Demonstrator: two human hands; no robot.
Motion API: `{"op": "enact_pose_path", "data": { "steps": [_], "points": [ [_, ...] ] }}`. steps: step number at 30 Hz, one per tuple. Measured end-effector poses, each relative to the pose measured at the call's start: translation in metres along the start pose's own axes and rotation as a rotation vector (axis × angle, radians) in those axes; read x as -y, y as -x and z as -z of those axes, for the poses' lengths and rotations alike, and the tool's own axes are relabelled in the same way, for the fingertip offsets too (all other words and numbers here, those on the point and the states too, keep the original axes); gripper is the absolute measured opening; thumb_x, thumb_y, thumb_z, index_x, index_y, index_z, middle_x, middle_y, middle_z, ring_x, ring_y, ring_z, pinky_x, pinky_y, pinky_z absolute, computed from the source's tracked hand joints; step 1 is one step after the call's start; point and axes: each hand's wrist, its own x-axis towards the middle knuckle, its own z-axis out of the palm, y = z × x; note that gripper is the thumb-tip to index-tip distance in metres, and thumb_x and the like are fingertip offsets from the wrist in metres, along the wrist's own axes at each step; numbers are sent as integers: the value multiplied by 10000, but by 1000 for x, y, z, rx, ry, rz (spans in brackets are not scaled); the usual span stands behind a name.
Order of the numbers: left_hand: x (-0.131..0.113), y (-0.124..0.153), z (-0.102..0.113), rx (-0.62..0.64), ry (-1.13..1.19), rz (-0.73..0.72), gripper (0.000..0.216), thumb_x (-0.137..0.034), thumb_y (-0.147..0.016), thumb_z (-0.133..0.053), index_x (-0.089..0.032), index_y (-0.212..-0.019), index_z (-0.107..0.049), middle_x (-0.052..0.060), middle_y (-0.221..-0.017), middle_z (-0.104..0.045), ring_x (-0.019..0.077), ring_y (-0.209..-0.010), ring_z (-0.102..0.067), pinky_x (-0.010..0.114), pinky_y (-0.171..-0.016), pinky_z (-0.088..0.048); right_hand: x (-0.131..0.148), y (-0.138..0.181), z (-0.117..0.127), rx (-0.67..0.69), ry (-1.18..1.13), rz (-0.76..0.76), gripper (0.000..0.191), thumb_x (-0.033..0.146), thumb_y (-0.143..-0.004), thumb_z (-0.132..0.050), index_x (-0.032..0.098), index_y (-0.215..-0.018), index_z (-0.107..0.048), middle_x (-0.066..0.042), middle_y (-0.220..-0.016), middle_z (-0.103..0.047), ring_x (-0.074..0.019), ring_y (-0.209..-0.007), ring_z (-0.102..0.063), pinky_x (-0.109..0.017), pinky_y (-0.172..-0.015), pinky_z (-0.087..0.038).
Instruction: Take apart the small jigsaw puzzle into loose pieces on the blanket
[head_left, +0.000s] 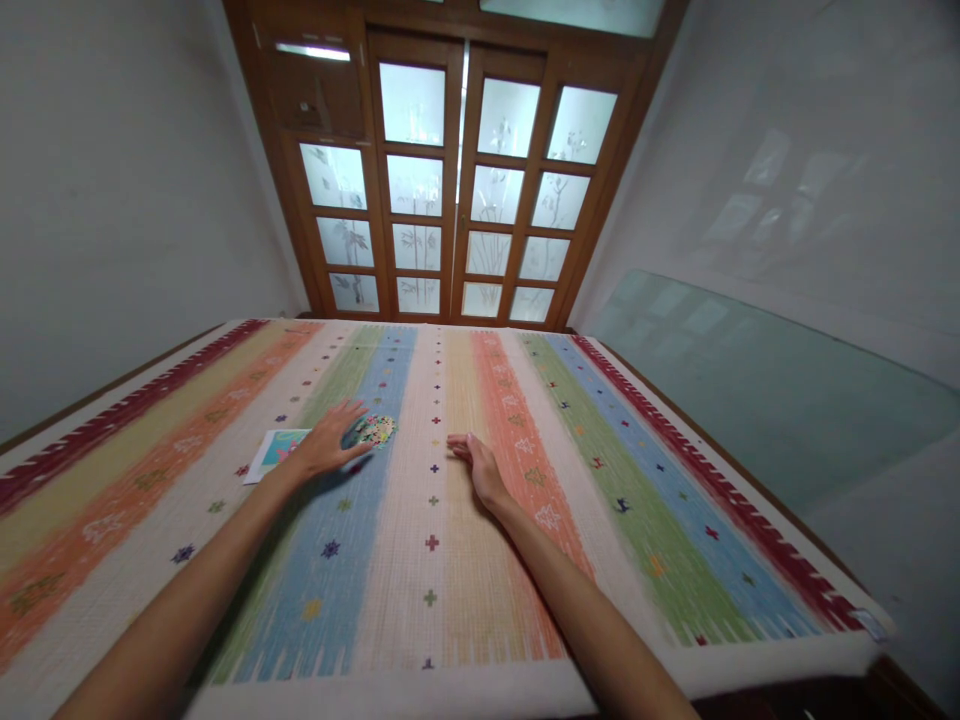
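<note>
A small pile of tiny multicoloured pieces (377,430) lies on the blue stripe of the striped cloth (409,560); they are too small to name surely. My left hand (334,440) is open beside the pile, thumb and fingers spread around its left side, and holds nothing I can see. To the right of the pile, above the cream and yellow stripes, my right hand (478,465) has its fingers stretched out, with nothing visible in it. A white-edged card (271,455) with a teal and pink picture lies left of my left hand, partly hidden behind it.
The patterned cloth covers a wide flat surface that runs to wooden doors (457,180) with frosted panes. A pale green glass-like panel (720,370) leans along the right wall (840,180). Another plain wall (112,180) rises on the left.
</note>
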Motion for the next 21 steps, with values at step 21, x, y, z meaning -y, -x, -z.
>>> {"op": "enact_pose_path", "data": {
  "steps": [21],
  "points": [
    [6,22,-8,46,-124,332,707,-548,-997,-316,-74,-1509,-432,202,-1578,-425,393,-1501,-305,586,-1211,-246,4,2,0,22,39,6,613,770,-870,-513,211,-835,-763,-120,-1050,-745,-270,-982,-675,-458,-956,-506]
  ]
}}
